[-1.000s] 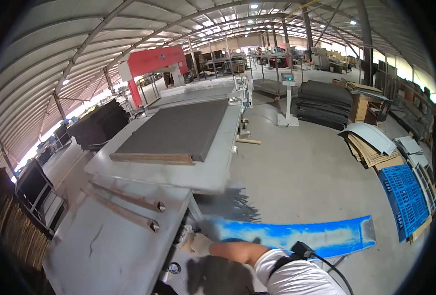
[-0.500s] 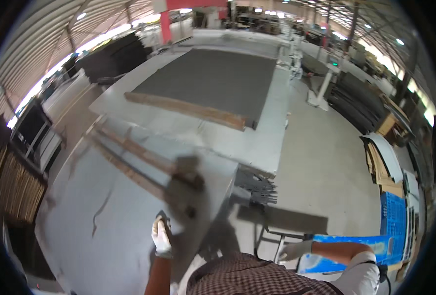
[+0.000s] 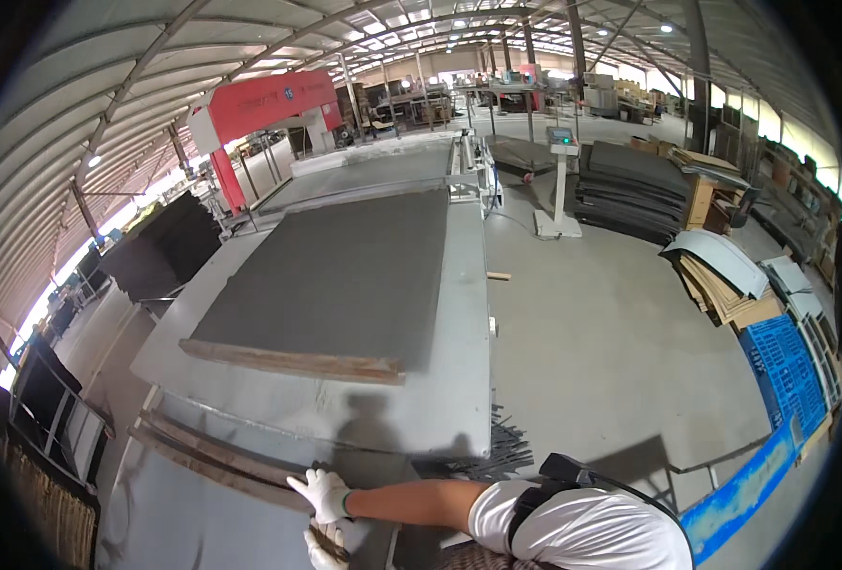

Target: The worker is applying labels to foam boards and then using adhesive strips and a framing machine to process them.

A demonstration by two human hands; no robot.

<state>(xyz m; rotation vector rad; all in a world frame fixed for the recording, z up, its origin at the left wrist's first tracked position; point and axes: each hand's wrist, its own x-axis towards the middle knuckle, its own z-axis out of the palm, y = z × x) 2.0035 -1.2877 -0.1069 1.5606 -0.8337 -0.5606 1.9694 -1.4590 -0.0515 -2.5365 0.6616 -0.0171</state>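
My right hand (image 3: 322, 495), in a white glove, reaches across from the right with its fingers apart. It is at the near right end of two long wooden slats (image 3: 221, 460) on the grey table (image 3: 179, 522); whether it touches them I cannot tell. Just below it, my left hand (image 3: 326, 548), also gloved, is partly cut off at the lower edge. Its fingers look bent around something dark that I cannot make out. Ahead, a dark grey sheet (image 3: 335, 275) lies on a pale machine bed (image 3: 463, 380), with a wooden bar (image 3: 293, 361) along its near edge.
A red machine frame (image 3: 269, 100) spans the far end of the bed. Dark strips (image 3: 487, 451) hang by its near right corner. On the right stand a control post (image 3: 560, 180), stacked dark sheets (image 3: 630, 190) and a blue crate (image 3: 780, 366). More dark sheets (image 3: 164, 242) are stacked left.
The view has lifted and turned right. My right hand has swung from my right side across to the slats. My left hand now sits lower, beside it.
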